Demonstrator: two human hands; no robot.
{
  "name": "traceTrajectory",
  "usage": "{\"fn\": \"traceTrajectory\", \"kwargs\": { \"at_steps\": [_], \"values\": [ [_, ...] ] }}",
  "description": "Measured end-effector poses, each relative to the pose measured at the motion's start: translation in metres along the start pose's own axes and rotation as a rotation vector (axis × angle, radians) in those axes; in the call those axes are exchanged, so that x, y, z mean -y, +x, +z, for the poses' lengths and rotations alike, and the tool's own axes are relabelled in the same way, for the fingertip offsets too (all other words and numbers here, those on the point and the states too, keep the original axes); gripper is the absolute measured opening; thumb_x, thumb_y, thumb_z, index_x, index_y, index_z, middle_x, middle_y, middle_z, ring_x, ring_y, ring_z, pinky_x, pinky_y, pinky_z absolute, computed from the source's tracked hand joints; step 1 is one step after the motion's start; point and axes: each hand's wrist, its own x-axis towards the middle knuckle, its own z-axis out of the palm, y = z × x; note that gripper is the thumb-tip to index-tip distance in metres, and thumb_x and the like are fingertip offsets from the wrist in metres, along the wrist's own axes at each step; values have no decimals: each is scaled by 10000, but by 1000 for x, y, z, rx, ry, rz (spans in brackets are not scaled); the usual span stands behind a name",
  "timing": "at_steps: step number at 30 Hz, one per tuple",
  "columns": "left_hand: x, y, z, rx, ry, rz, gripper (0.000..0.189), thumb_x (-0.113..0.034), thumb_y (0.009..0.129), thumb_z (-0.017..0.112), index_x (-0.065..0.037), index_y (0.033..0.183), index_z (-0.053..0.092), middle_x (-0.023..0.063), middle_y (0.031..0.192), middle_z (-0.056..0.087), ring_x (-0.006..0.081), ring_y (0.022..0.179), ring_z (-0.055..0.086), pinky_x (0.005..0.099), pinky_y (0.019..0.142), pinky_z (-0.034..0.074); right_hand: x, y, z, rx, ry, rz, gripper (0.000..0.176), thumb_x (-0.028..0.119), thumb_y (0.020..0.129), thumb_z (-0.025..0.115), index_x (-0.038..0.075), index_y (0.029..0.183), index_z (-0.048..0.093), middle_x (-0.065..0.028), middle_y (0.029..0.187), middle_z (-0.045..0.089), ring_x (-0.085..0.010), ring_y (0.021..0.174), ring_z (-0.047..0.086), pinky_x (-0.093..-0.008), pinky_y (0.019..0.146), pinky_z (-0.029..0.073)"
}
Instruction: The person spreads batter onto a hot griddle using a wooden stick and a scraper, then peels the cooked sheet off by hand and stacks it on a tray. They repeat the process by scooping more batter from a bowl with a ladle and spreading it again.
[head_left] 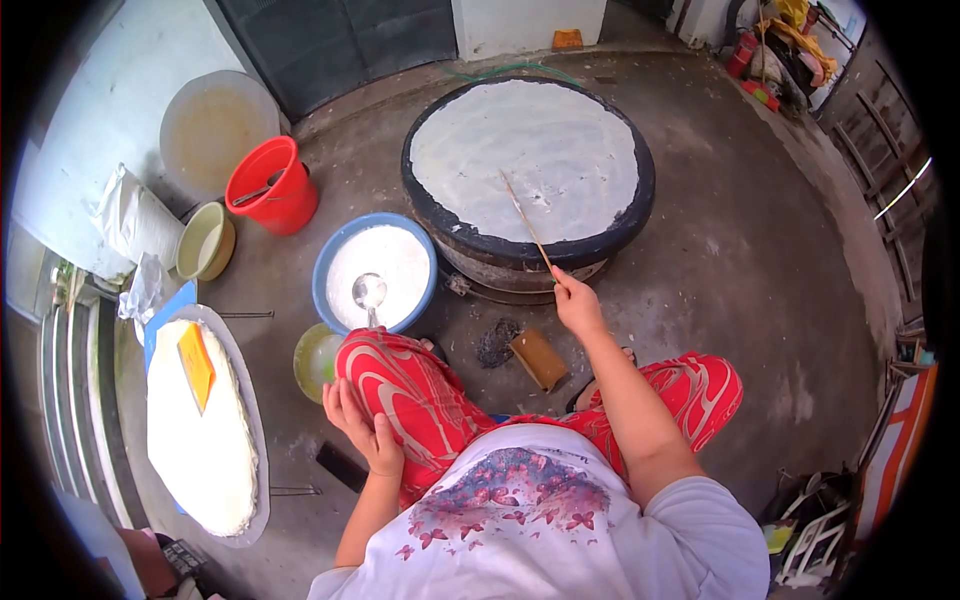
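Note:
My right hand [578,305] is closed round the lower end of a thin wooden stick [528,218]. Its far tip lies over a wide layer of white batter [500,130] on a round black griddle [428,192]; whether the tip touches is hard to tell. The layer has a few rough spots near the stick. My left hand [366,430] rests on my left knee, fingers stretched out, holding nothing. Beyond that knee stands a blue basin [322,262] of white powder or batter, with a metal ladle [369,292] in it.
At left, a stack of white sheets [195,450] lies on a round board, a yellow-orange piece [197,366] on top. A red bucket [290,200], a tan bowl [222,250] and a green bowl [312,365] stand nearby. A brown block [540,360] lies before the griddle.

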Motion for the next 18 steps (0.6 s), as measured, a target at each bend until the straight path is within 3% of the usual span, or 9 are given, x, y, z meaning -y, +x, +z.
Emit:
{"fn": "traceTrajectory", "kwargs": {
  "at_steps": [1, 3, 5, 7, 8, 18],
  "values": [
    [0, 0, 0, 0, 0, 4, 574, -339, 845, 433, 18, 1287, 347, 198, 1322, 287, 366, 1267, 200, 452, 1029, 137, 1, 1, -5, 0, 0, -2, 365, 162, 837, 512, 176, 1202, 514, -161, 854, 607, -321, 756, 589, -350, 669, 466],
    [1, 0, -1, -3, 2, 4, 573, -340, 846, 432, 17, 1286, 349, 198, 1322, 288, 366, 1267, 200, 451, 1029, 137, 6, 2, -18, 114, 369, 475, 352, 154, 836, 512, 133, 1188, 522, -159, 969, 612, -294, 855, 603, -331, 725, 465],
    [2, -2, -1, -6, 5, -7, 571, -341, 846, 432, 17, 1284, 352, 198, 1322, 288, 365, 1268, 201, 451, 1029, 138, -11, -3, -26, 69, 208, 396, 337, 144, 841, 495, 154, 1176, 533, -158, 1020, 599, -297, 885, 600, -333, 735, 467],
    [3, -3, -2, -15, 0, -22, 575, -343, 846, 432, 17, 1286, 349, 197, 1322, 288, 364, 1269, 200, 450, 1030, 138, -3, -16, -39, -2, -250, 191, 344, 132, 836, 487, 182, 1172, 539, -169, 972, 606, -317, 841, 601, -340, 713, 470],
    [2, -2, -1, -15, 0, -27, 575, -343, 846, 432, 17, 1286, 349, 197, 1322, 288, 364, 1269, 200, 450, 1030, 138, 7, -21, -44, 47, -290, 237, 343, 121, 827, 487, 195, 1156, 552, -181, 948, 603, -335, 830, 595, -344, 719, 471],
    [-1, 0, 1, -9, -25, -9, 578, -340, 842, 433, 17, 1288, 346, 194, 1327, 287, 364, 1272, 195, 449, 1032, 136, -4, -44, -54, 75, -151, 180, 320, 134, 805, 517, 164, 1118, 577, -203, 840, 599, -355, 769, 580, -378, 679, 468]
  ]
}}
